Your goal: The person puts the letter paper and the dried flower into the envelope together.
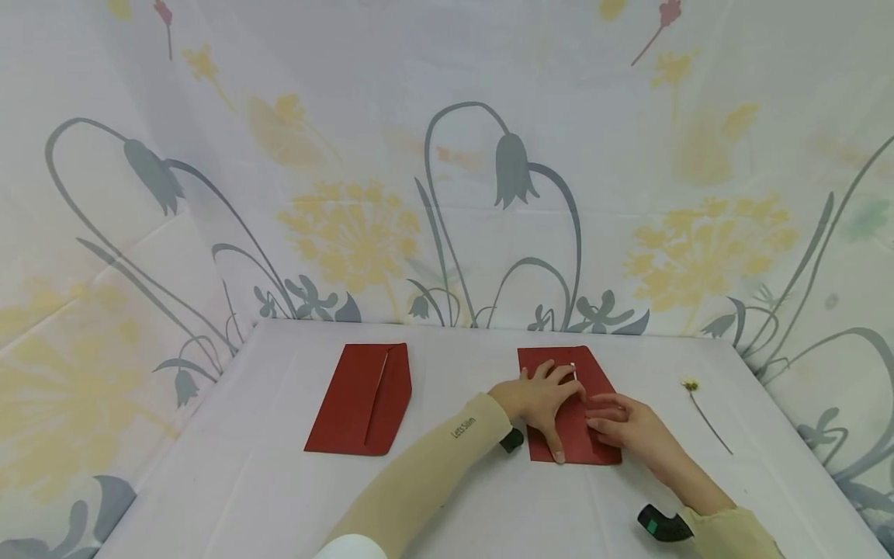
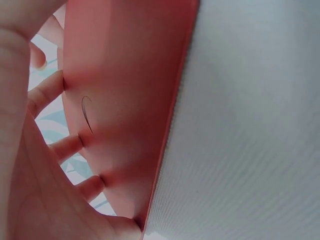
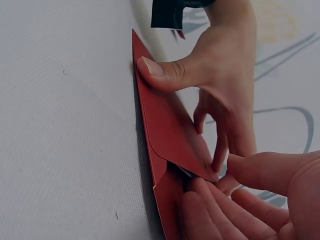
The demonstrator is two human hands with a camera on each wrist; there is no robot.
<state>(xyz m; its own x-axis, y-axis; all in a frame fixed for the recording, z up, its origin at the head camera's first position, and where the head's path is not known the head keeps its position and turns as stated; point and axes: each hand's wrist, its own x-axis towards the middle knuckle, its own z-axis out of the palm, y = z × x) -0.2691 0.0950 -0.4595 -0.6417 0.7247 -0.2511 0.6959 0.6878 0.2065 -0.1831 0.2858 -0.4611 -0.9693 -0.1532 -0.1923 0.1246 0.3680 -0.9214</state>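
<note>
Soft, even light falls from above on my head view, so the white tablecloth (image 1: 447, 497) looks bright without glare, my hands cast only faint shadows beside the red envelope (image 1: 594, 373), and the floral curtain (image 1: 447, 155) behind it bows outward at the frame edges from the wide lens. My left wrist view is blurred, with my left hand (image 2: 35, 190) out of focus and the envelope tinting it pink. My right wrist view is dimmer, greyish, sharp on the envelope flap but soft on my right hand (image 3: 250, 200).
</note>
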